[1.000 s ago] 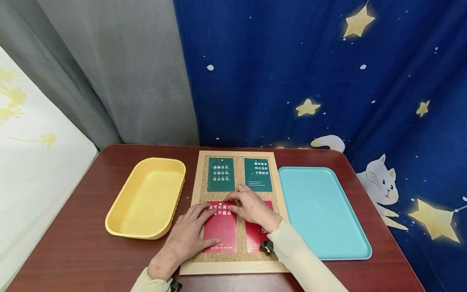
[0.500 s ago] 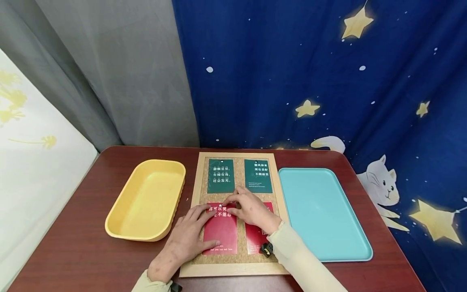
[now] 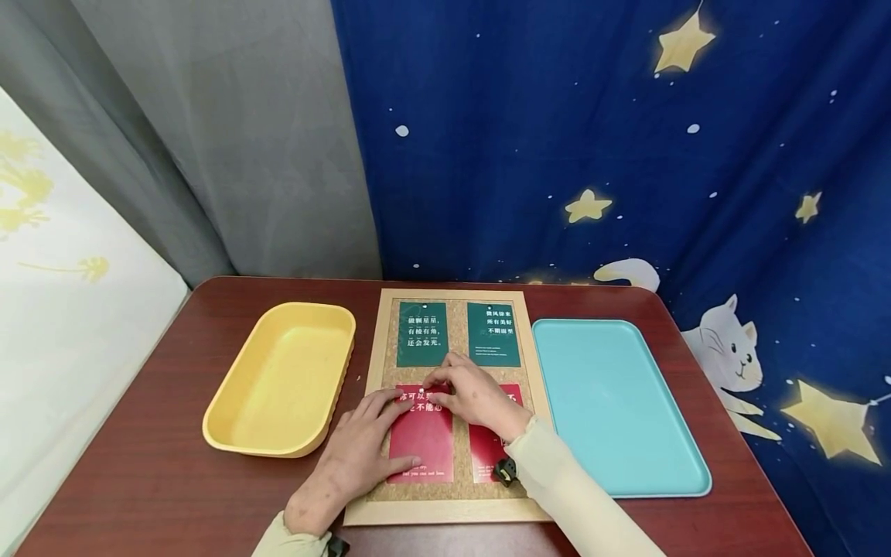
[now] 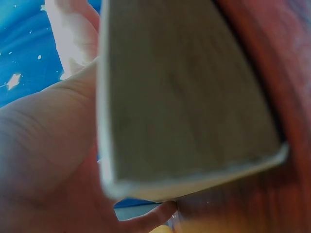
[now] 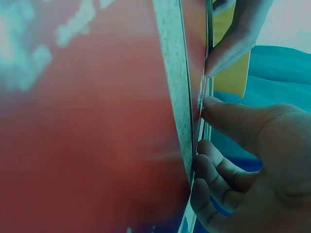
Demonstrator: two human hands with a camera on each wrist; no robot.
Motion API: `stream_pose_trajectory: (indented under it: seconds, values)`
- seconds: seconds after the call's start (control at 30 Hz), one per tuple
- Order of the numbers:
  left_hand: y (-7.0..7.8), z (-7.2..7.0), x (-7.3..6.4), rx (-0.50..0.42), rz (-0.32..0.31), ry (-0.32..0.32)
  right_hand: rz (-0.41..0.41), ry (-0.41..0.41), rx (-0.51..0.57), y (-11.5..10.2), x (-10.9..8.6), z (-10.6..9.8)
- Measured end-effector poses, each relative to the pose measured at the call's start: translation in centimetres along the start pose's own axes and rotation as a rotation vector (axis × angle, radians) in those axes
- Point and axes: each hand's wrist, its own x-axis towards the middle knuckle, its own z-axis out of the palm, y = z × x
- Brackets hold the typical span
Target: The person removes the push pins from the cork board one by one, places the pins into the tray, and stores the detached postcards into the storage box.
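In the head view, my left hand (image 3: 358,449) lies spread on the lower-left red card (image 3: 426,452), fingertips near its top edge and thumb across its lower part. My right hand (image 3: 476,394) curls its thumb and forefinger in at a small white pushpin (image 3: 421,391) at that card's top. The card lies on a wood-framed cork board (image 3: 461,464). In the right wrist view, my right thumb (image 5: 228,114) touches the card's face, with several curled fingers (image 5: 209,167) against the board. The left wrist view shows the wooden frame (image 4: 184,97) beside my left palm (image 4: 43,141).
Two green cards, the left one (image 3: 421,352) and the right one (image 3: 493,348), are pinned along the board's upper half. A second red card (image 3: 483,445) is partly under my right forearm. A yellow tray (image 3: 285,379) stands left, a light-blue tray (image 3: 619,402) right, on the brown table (image 3: 160,433).
Both hands keep nearly the same place on the lower-left red card. My right wrist has shifted slightly to the left; the board, cards and trays have not moved.
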Motion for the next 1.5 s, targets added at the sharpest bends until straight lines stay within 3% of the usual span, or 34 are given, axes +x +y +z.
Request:
stream_pose_trajectory:
  seconds: [0.63, 1.23, 1.5]
  values:
    - [0.1, 0.1, -0.3, -0.003, -0.01, -0.002, 0.008, -0.024, 0.051, -0.2, 1.4, 0.4]
    - [0.2, 0.1, -0.3, -0.011, -0.014, -0.004, 0.04, -0.037, 0.254, 1.3, 2.6, 0.7]
    - [0.1, 0.1, -0.2, -0.014, -0.006, 0.001, 0.055, -0.033, 0.291, 1.7, 2.6, 0.7]
